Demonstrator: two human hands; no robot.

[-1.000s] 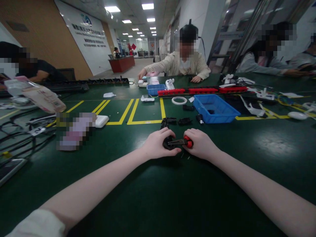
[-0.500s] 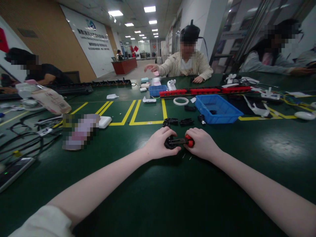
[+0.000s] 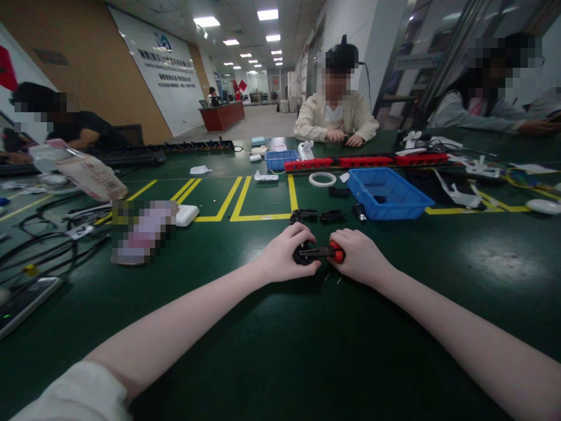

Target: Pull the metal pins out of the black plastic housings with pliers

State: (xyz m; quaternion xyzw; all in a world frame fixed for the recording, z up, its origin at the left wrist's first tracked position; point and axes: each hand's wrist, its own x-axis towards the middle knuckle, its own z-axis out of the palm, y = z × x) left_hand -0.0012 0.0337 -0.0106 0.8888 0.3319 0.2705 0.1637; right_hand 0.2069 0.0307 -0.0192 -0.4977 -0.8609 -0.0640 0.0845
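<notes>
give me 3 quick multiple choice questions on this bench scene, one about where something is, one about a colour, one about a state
1. Where does the large blue bin sit relative to the person's hands?
A. beyond them, to the right
B. at the left table edge
C. under the left arm

2. What colour is the handle of the screwdriver?
A. yellow
B. red
C. white

3. What is the left hand doing?
A. lying flat and open on the table
B. lifted in the air, holding nothing
C. closed on a small black part

Answers:
1. A, the bin stands past the right hand, by the yellow tape lines.
2. B, a red end shows at the right fingers.
3. C, its fingers curl around the black part, where the tool's tip meets it.
</notes>
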